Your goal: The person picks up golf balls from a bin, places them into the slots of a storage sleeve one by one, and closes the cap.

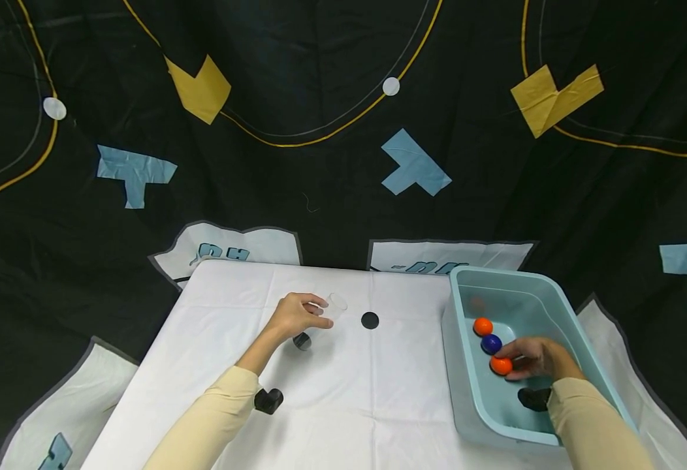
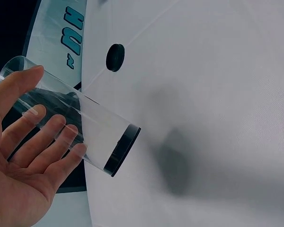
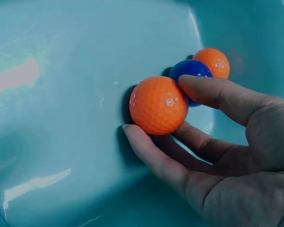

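Note:
A clear plastic tube (image 2: pixel 102 120) with a black base is tilted above the white table. My left hand (image 1: pixel 299 315) holds it near its rim (image 1: pixel 336 302), thumb on one side and fingers on the other. On the table beyond lies a round black cap (image 1: pixel 369 320), also seen in the left wrist view. Inside the light-blue bin (image 1: pixel 463 365), my right hand (image 1: pixel 534 359) has its thumb and fingers around an orange golf ball (image 3: pixel 158 105). A blue golf ball (image 3: pixel 191 71) and a second orange golf ball (image 3: pixel 212 61) are lined up behind it along the bin wall.
The bin stands at the right side of the white-covered table (image 1: pixel 408 391), its walls rising around my right hand. A dark curtain (image 1: pixel 320 196) with taped shapes hangs behind the table. Small black devices (image 1: pixel 269 401) are worn on both wrists.

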{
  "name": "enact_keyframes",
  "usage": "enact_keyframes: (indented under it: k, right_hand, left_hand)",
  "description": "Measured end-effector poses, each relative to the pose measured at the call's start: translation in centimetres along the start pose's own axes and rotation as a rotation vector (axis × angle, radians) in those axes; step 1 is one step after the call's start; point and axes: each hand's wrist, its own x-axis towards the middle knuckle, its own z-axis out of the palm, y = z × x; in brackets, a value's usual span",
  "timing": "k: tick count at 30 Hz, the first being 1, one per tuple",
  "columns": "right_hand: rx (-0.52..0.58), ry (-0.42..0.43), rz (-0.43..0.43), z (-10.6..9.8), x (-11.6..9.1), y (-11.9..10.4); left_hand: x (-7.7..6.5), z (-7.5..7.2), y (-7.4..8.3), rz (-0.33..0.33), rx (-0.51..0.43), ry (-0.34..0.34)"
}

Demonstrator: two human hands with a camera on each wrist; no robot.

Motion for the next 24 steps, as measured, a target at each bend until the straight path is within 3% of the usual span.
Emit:
enact_keyframes:
  k: [10,16,24]
  right_hand:
    - [0.015,0.003,0.005,-0.1,0.1,0.4]
    - [0.036,-0.044,0.031,-0.5,-0.5,0.0]
    - [0.047,-0.110,-0.038,-1.1,-2.1,-2.0]
  left_hand:
    - [0.0,0.0,0.2,0.009,0.030,-0.004]
    - [0.1,0.1,0.2,0.012,0.028,-0.006]
    - [0.2,0.4,0.3,0.026,0.034,-0.001]
